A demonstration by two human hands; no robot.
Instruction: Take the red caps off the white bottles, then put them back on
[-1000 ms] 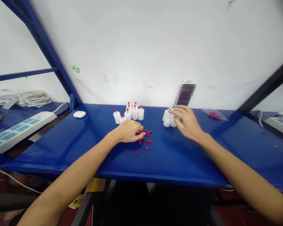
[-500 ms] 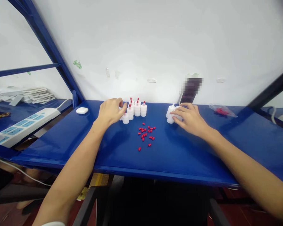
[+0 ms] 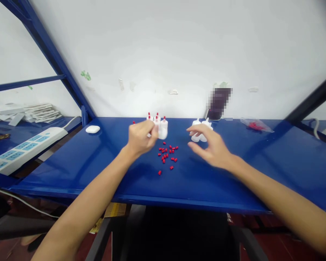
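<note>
My left hand [image 3: 142, 137] is closed beside the group of white bottles with red caps [image 3: 163, 127]; its curled fingers hide what they hold, if anything. A bit of white shows by the thumb, and a red tip [image 3: 134, 122] shows just behind the knuckles. My right hand [image 3: 209, 146] has its thumb and fingers apart and holds nothing, in front of several white bottles with bare pointed nozzles [image 3: 206, 125]. Between my hands, loose small red caps [image 3: 164, 156] lie scattered on the blue table [image 3: 195, 185].
A white rounded case [image 3: 92, 129] lies at the table's left. Against the wall leans a dark phone-like object [image 3: 217, 105]. Farther right is a clear bag of red pieces [image 3: 256, 125]. A power strip [image 3: 29, 146] and stacked white pieces [image 3: 42, 112] are beyond the left frame post.
My left hand has moved right and nearer, closing its fingers in front of the capped bottles. My right hand has drawn back slightly from the uncapped bottles and spread open. The view has shifted a little.
</note>
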